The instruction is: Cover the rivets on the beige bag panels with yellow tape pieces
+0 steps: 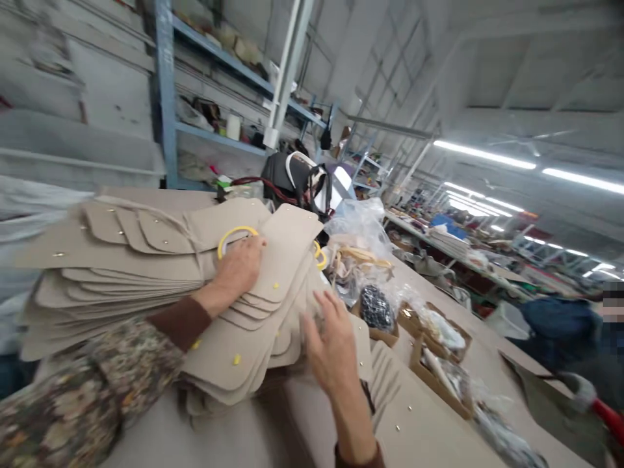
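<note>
Flat beige panels (263, 279), with small yellow pieces and metal studs along their edges, are layered in front of me. My left hand (238, 265) rests over the upper panels, its fingers bent together beside a yellow ring-shaped handle (237, 230); what is under the fingers is hidden. To the right of the panels' edge, my right hand (334, 341) has its fingers apart and holds nothing. A second yellow ring (320, 255) shows between both hands. On the left lies a thick pile of similar beige panels (97, 286), with a strip tied across its top.
Small cardboard boxes (441, 380) with plastic-wrapped parts stand on the table to the right, near a black wrapped bundle (377, 307). More studded panels (414, 416) lie at the front right. Blue shelving (168, 97) rises behind. A person's dark clothing (560, 325) shows at far right.
</note>
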`<action>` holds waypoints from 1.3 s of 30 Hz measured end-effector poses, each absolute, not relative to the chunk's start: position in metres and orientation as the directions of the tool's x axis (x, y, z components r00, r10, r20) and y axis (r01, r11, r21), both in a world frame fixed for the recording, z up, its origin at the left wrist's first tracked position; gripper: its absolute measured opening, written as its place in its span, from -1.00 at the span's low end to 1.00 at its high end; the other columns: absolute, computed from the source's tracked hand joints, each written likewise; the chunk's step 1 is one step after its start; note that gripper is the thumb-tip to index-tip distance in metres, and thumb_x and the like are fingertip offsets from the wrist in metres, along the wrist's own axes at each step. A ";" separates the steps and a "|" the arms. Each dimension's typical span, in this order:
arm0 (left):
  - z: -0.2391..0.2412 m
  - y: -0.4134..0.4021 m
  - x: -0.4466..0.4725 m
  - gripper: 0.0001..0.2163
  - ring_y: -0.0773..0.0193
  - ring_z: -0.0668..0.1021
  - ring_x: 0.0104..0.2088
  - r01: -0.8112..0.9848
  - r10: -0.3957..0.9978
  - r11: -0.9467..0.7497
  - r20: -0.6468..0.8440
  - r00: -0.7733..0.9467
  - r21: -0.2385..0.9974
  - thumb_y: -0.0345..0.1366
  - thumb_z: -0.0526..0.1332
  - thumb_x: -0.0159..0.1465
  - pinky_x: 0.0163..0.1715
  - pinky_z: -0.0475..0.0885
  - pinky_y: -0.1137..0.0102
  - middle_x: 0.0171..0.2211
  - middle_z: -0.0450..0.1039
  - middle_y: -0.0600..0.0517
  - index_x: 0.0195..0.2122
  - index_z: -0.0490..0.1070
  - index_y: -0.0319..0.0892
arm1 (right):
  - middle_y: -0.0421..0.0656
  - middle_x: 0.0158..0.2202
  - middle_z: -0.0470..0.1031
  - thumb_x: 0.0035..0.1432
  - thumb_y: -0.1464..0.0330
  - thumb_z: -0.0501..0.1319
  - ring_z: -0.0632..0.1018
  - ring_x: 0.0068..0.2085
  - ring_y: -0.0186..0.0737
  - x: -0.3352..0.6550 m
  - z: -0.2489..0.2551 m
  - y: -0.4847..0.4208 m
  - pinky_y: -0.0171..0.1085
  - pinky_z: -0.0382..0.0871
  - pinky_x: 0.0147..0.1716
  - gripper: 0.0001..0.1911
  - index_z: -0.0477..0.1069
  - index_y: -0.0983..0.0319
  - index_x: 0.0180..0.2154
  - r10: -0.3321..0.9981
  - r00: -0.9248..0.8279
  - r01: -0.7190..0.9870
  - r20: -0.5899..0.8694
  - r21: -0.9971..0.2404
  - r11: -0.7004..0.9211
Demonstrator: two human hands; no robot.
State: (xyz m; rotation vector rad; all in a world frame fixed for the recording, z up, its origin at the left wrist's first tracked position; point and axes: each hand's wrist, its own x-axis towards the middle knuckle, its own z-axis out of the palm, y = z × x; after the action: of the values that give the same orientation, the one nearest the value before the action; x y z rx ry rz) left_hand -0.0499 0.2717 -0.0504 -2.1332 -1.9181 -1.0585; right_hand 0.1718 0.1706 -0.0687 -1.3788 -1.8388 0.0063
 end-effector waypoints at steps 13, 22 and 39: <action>-0.066 0.261 -0.035 -0.75 0.11 0.49 0.03 0.913 0.840 -0.178 0.540 -0.054 0.368 -0.46 0.00 0.41 0.04 0.40 0.16 -0.03 0.48 -0.08 0.04 0.33 -0.15 | 0.05 0.23 0.39 0.34 0.23 -0.01 0.39 0.25 0.05 0.130 -0.078 0.205 0.02 0.30 0.22 -0.52 0.41 0.26 0.16 0.741 -0.262 0.792 0.618 -0.301 0.531; -0.060 0.249 -0.089 -0.72 0.26 0.55 -0.04 0.895 0.840 -0.248 0.543 0.007 0.372 -0.47 -0.04 0.39 -0.05 0.46 0.34 0.03 0.46 -0.02 0.08 0.20 -0.10 | -0.03 0.36 0.22 0.35 0.31 -0.07 0.18 0.38 0.21 0.077 -0.088 0.219 0.23 0.13 0.25 -0.46 0.35 0.27 0.26 0.844 -0.322 0.944 0.429 0.079 0.321; -0.077 0.215 -0.137 -0.77 -0.03 0.42 -0.06 0.981 0.889 -0.185 0.418 0.189 -0.049 -0.43 0.11 0.29 -0.14 0.38 0.12 -0.05 0.39 -0.18 -0.03 0.35 -0.20 | -0.06 0.35 0.25 0.34 0.27 -0.09 0.20 0.38 0.16 0.081 -0.094 0.218 0.16 0.18 0.25 -0.44 0.37 0.24 0.25 0.831 -0.326 0.943 0.451 0.087 0.322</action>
State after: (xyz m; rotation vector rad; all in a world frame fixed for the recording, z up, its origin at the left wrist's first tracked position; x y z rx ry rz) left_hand -0.1371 0.2149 -0.0765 -2.1636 -1.7734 -0.4280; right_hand 0.0808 0.2180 -0.0939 -1.5873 -2.2698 -0.4838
